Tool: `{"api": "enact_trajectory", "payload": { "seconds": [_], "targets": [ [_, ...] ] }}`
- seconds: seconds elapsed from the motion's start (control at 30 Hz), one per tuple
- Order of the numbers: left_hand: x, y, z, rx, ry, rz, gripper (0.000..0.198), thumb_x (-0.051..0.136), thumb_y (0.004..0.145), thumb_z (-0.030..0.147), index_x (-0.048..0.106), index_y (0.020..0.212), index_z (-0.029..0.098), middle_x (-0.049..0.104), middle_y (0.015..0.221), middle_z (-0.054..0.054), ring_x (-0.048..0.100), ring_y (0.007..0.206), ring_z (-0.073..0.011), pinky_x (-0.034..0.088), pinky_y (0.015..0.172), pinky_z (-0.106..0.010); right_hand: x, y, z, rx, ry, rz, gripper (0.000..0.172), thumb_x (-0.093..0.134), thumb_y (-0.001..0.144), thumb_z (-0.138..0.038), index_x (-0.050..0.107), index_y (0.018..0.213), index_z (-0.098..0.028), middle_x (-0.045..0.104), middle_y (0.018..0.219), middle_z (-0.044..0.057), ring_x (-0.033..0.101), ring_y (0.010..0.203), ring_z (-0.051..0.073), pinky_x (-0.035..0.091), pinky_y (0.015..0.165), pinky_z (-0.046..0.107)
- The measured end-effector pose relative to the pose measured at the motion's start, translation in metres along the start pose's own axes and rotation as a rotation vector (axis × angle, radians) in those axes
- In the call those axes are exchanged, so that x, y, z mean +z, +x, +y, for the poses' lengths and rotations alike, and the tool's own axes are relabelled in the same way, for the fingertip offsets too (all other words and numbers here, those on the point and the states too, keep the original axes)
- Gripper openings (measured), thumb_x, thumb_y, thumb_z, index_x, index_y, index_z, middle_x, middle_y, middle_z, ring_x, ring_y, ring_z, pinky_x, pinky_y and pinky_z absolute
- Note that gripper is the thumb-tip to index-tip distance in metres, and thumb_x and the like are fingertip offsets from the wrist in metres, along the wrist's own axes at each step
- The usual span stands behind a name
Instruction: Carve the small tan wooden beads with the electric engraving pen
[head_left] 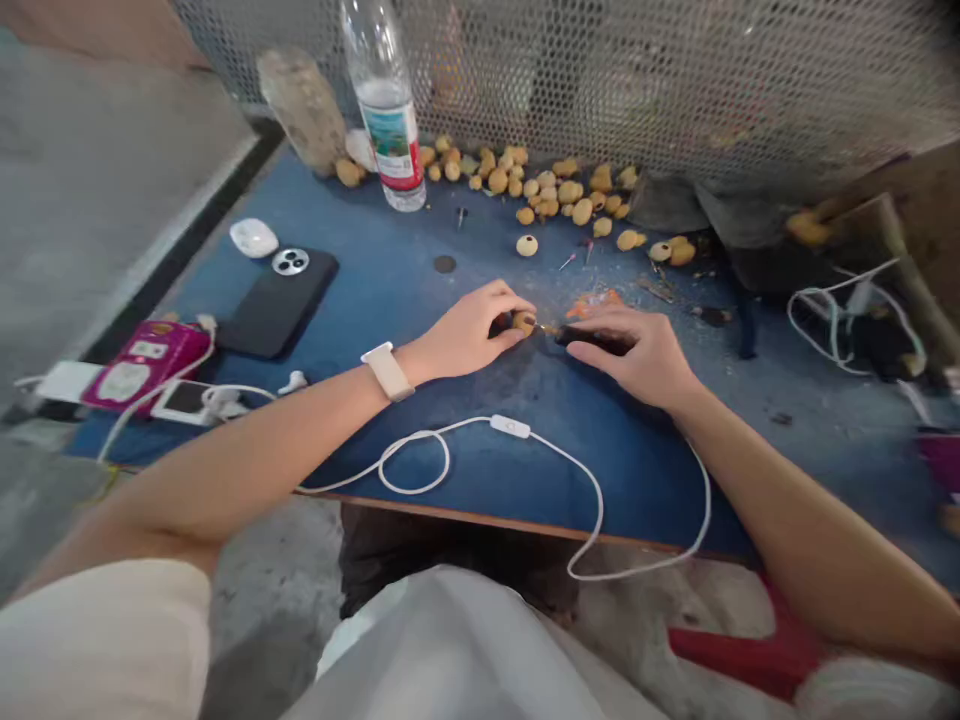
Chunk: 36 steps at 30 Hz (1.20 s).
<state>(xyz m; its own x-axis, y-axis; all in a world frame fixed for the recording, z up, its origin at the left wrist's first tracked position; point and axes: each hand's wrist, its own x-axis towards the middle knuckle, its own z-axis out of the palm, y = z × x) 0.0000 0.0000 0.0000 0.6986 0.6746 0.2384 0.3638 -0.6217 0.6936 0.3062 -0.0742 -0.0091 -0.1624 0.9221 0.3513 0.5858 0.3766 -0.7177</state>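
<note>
My left hand [472, 330] rests on the blue table [420, 300] and pinches a small tan bead-like nut [524, 322] between thumb and fingers. My right hand [637, 350] lies just to the right, fingers closed around a dark slim tool [592, 340] whose thin tip points left and meets the nut. A pale watch strap sits on my left wrist. A single loose nut [526, 245] lies a little beyond my hands.
A heap of tan nuts [555, 190] lies at the back below wire mesh, beside a plastic bottle [390, 110]. On the left sit a black phone [277, 300], white earbud case [253, 237], pink pack [146, 362]. A white cable [517, 430] loops along the table's near edge. Tangled wires [847, 320] lie at right.
</note>
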Motion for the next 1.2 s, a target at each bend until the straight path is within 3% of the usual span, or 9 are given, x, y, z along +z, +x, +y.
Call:
{"api": "enact_trajectory", "payload": {
  "seconds": [0.13,0.63,0.9,1.2],
  "targets": [
    [-0.0013,-0.0017,0.0,-0.009,-0.001,-0.004,0.028,0.076,0.119,0.021,0.087,0.145,0.02,0.082,0.15,-0.015,0.083,0.122,-0.0249,0.066,0.122,-0.045,-0.0012,-0.0005,0.0029,0.017,-0.006,0.004,0.023,0.1,0.102,-0.046,0.105,0.116,-0.03,0.098,0.116,0.01,0.091,0.104,0.035,0.074,0.086,0.046],
    [-0.0005,-0.0028,0.0001,0.043,0.022,0.007,0.025,0.078,0.119,0.023,0.086,0.142,0.021,0.087,0.141,-0.013,0.081,0.116,-0.0258,0.066,0.116,-0.046,-0.0025,-0.0008,0.0057,-0.009,0.007,0.0,0.021,0.103,0.102,-0.044,0.105,0.118,-0.031,0.097,0.116,0.01,0.09,0.103,0.033,0.074,0.089,0.047],
    [-0.0003,-0.0032,-0.0019,0.043,0.045,0.011,0.024,0.081,0.117,0.023,0.085,0.14,0.024,0.09,0.131,-0.009,0.081,0.12,-0.0279,0.063,0.118,-0.047,-0.0038,-0.0007,0.0045,0.004,0.012,-0.012,0.024,0.104,0.103,-0.05,0.105,0.118,-0.032,0.095,0.114,0.01,0.089,0.1,0.032,0.074,0.089,0.046],
    [0.0013,-0.0036,-0.002,0.053,0.043,0.062,0.021,0.081,0.118,0.026,0.088,0.137,0.023,0.089,0.124,-0.009,0.081,0.107,-0.0248,0.066,0.109,-0.044,-0.0039,-0.0002,0.0016,0.011,0.022,-0.036,0.03,0.104,0.102,-0.056,0.105,0.117,-0.031,0.095,0.113,0.01,0.089,0.102,0.033,0.074,0.09,0.047]
  ]
}}
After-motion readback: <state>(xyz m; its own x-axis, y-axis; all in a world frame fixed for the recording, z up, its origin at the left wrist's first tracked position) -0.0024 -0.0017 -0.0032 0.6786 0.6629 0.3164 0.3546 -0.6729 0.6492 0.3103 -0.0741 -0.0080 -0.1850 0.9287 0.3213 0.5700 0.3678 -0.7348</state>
